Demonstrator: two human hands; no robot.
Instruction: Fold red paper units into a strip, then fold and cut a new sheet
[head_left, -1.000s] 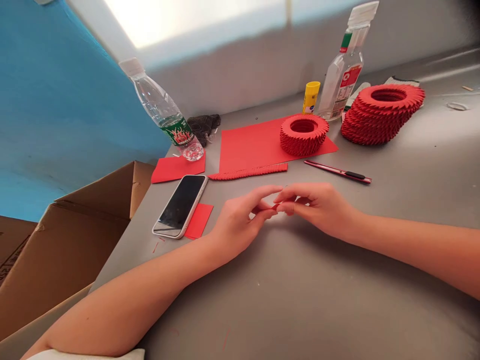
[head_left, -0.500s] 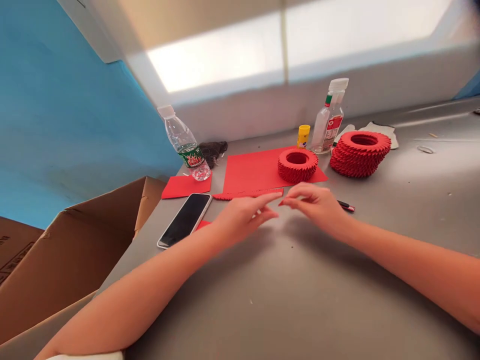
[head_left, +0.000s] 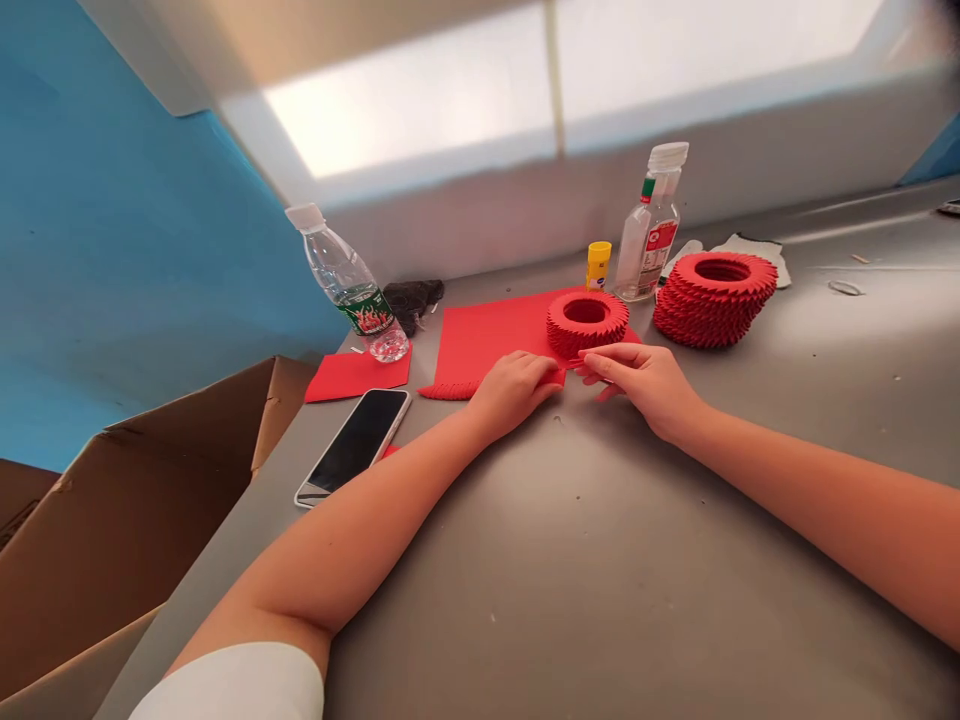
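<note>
My left hand [head_left: 514,393] and my right hand [head_left: 645,385] meet just in front of a ring of folded red paper units [head_left: 587,325]. A small folded red paper piece [head_left: 568,370] is pinched between the fingertips of both hands, mostly hidden by them. My left hand lies over the near edge of a red paper sheet [head_left: 487,335], close to a strip of folded red units [head_left: 446,391]. To the right of my right hand sits a larger, taller stack of folded red rings [head_left: 712,300].
A smartphone [head_left: 352,447] and a red paper square [head_left: 358,375] lie left on the grey table [head_left: 600,560]. A water bottle [head_left: 346,280], glue stick [head_left: 598,265] and plastic bottle [head_left: 649,225] stand behind. A cardboard box [head_left: 142,510] stands beyond the table's left edge.
Both hands have moved forward, close to the red ring, and my left hand now lies over the sheet's edge. The view has tilted, and my right hand hides the craft knife.
</note>
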